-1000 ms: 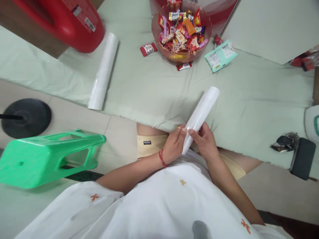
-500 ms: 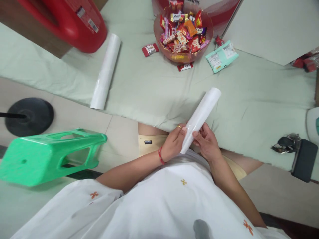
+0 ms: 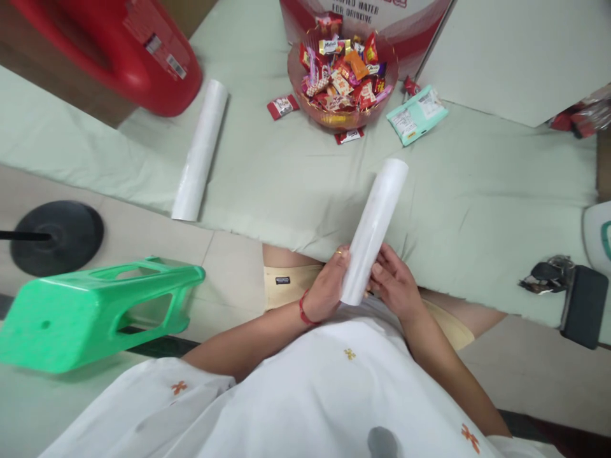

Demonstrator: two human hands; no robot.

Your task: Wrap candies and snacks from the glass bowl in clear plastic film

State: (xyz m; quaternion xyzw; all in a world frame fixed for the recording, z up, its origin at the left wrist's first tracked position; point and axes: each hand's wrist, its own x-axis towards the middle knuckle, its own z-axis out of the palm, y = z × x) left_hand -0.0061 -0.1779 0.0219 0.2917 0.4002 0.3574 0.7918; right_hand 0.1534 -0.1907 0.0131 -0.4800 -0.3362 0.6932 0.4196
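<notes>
A white roll wrapped in shiny clear film (image 3: pixel 375 232) is held between my two hands, tilted with its far end up and to the right over the cloth's front edge. My left hand (image 3: pixel 330 283) grips its lower left side; most of those fingers are hidden behind it. On the lower right side, my right hand (image 3: pixel 395 282) has its thumb and fingers closed at the roll's edge. A second, similar white roll (image 3: pixel 200 152) lies on the pale green cloth (image 3: pixel 281 184) to the left.
A glass bowl (image 3: pixel 329 119) of wrapped sweets stands at the back, beside a teal packet (image 3: pixel 417 116) and a printed carton (image 3: pixel 429 25). A red jug (image 3: pixel 167 83) is back left. On the left are a green stool (image 3: pixel 62 318) and a black round base (image 3: pixel 71 235). A phone (image 3: pixel 585 305) and keys (image 3: pixel 548 277) lie right.
The roll in my hands has turned to stand more upright in view, its far end shifting left. My hands stay around its lower part. The camera view has tilted slightly upward.
</notes>
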